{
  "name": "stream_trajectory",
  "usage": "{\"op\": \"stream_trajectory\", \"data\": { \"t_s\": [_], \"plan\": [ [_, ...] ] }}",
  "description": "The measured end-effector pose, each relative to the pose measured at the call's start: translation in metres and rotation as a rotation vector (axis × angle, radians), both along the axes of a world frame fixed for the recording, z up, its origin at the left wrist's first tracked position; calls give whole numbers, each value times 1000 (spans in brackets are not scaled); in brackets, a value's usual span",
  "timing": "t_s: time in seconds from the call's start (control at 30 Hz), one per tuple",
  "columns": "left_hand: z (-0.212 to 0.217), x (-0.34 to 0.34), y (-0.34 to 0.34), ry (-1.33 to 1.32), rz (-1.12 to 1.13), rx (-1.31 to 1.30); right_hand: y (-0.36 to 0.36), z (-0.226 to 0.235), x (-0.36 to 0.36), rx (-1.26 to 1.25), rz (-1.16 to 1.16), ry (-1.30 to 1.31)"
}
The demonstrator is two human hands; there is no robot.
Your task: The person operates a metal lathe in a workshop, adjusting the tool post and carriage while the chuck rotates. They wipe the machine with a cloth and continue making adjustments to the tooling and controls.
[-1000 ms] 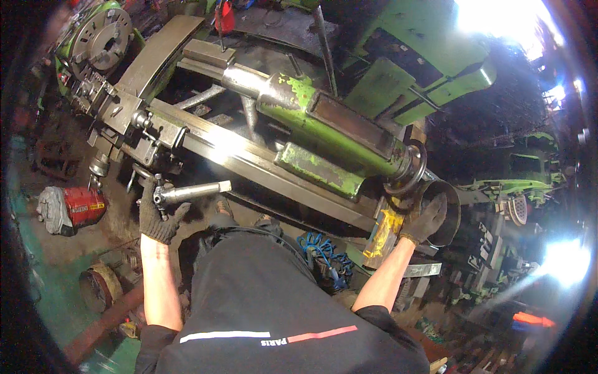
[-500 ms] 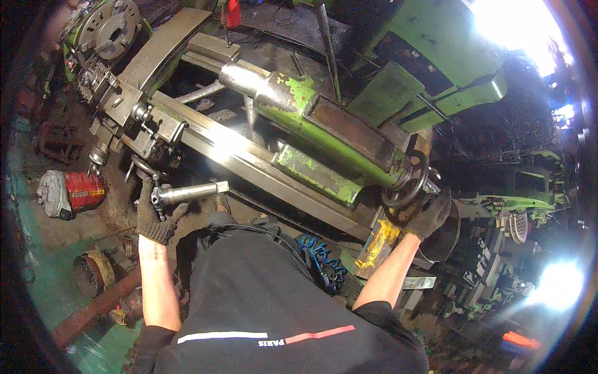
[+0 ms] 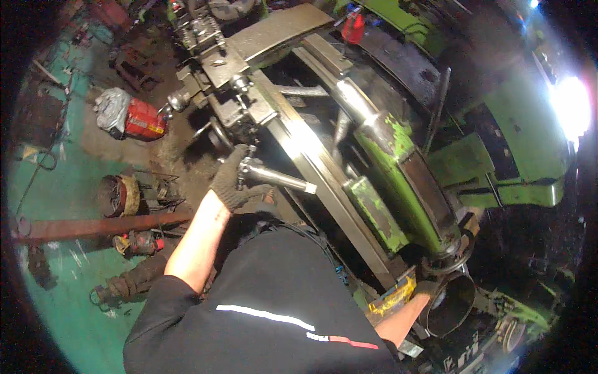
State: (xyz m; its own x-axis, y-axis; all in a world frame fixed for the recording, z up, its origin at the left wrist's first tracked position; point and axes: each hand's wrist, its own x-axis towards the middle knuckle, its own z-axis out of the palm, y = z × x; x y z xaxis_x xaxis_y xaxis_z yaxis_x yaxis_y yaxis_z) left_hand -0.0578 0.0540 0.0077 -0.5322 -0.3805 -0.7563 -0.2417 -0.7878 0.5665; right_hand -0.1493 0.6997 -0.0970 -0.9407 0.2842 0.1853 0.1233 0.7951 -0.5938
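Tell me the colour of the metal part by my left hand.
The metal part is silvery grey, seen in the head view.

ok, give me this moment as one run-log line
left hand: gloved, holds silver rod-shaped tool | right hand: gloved, partly hidden, near handwheel | around: green casting, steel rail, red container

Your left glove (image 3: 229, 185) looks like matt, rough knitted cloth against a smooth, shiny metal shaft (image 3: 280, 179), and your top (image 3: 268, 268) is matt black cloth. The bed rail (image 3: 330, 194) gleams as polished metal, while the casting (image 3: 389, 171) to its right wears glossy green paint, patchily chipped. At far left, the dim view suggests glossy plastic for the red container (image 3: 142, 118).
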Motion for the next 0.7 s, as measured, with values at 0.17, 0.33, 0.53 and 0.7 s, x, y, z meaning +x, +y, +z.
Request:
{"op": "stream_trajectory", "data": {
  "t_s": [0.17, 0.33, 0.53, 0.7],
  "plan": [
    [-37, 18, -17, 242, -99, -81, 42, -5, 62, 229, 32, 73],
    [-100, 27, -29, 293, -224, -547, 60, 33, -51, 92, 156, -11],
    [-1, -9, -14, 269, -56, 141, 18, 10, -95, 8, 182, -165],
    [-17, -16, -50, 198, -670, -1320, 5, -20, 8, 153, -106, 27]
  ]
}}
